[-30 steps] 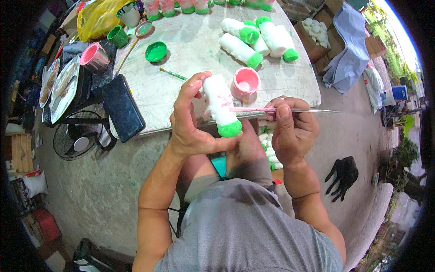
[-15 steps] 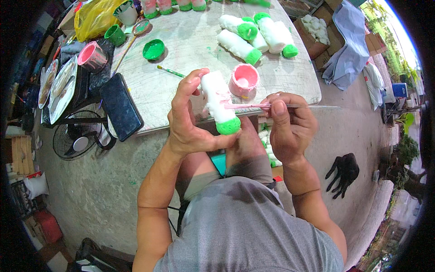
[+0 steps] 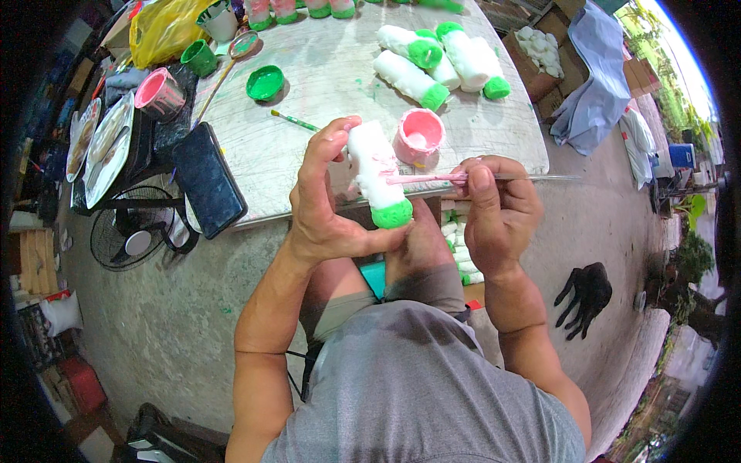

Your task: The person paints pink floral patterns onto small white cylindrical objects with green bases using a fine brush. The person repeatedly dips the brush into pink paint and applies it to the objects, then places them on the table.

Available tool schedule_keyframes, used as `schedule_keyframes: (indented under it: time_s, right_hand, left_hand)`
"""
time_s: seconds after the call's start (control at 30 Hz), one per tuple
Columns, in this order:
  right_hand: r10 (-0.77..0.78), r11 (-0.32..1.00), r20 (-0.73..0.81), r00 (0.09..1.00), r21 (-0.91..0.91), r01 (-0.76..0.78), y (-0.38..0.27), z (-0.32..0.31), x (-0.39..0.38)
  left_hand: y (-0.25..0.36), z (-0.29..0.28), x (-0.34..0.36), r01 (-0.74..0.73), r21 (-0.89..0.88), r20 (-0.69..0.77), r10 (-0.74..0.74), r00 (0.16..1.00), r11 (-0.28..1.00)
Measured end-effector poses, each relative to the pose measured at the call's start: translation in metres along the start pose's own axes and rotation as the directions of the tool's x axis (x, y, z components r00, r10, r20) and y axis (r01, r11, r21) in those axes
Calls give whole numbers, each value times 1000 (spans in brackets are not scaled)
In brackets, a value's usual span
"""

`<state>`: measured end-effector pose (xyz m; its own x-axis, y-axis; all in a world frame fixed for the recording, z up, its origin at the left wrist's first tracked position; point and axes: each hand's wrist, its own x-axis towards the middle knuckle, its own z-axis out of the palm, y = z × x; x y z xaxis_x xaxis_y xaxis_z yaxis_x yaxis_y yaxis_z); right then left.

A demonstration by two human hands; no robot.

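My left hand (image 3: 328, 204) grips a white figurine with a green base (image 3: 377, 177), tilted with the green end toward me, over the table's near edge. My right hand (image 3: 494, 204) pinches a thin paintbrush (image 3: 432, 178) whose pink tip touches the figurine's side, where pink marks show. A small cup of pink paint (image 3: 418, 137) stands on the table just behind the figurine.
On the pale table (image 3: 324, 85) lie several finished white-and-green figurines (image 3: 432, 62), a green paint lid (image 3: 265, 82), a second brush (image 3: 293, 121), a dark phone (image 3: 208, 189) and a pink pot (image 3: 158, 92). A fan (image 3: 131, 235) stands at left, a black dog (image 3: 583, 293) at right.
The figurine and both hands have stayed nearly in place; the brush tip has shifted slightly along the figurine's side.
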<state>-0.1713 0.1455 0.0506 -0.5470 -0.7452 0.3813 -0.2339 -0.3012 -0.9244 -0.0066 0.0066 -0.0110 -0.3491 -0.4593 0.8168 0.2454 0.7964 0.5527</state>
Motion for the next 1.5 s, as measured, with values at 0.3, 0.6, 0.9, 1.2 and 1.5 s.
schedule_keyframes:
  time_s: [0.3,0.6,0.9,1.2,1.5]
  right_hand:
    - [-131,989,124,984,-52,138,-3,0,-3]
    - [-191,982,109,976,28,189,-1,0,0]
    - [-207,977,125,970,-19,211,-4,-1,2]
    - [-232,971,148,961,-15,237,-1,-1,2]
    - [-211,962,48,976,190,198,-1,-6,1]
  left_hand:
    - [-1,0,0,-15,-13,-8,14,1000,1000]
    - [1,-3,2,-26,22,6,26,1000,999]
    - [-1,-3,1,-23,26,21,23,1000,999]
    - [-1,-3,0,-15,26,21,14,1000,1000]
    - [3,-5,7,-19,14,-24,19,1000,1000]
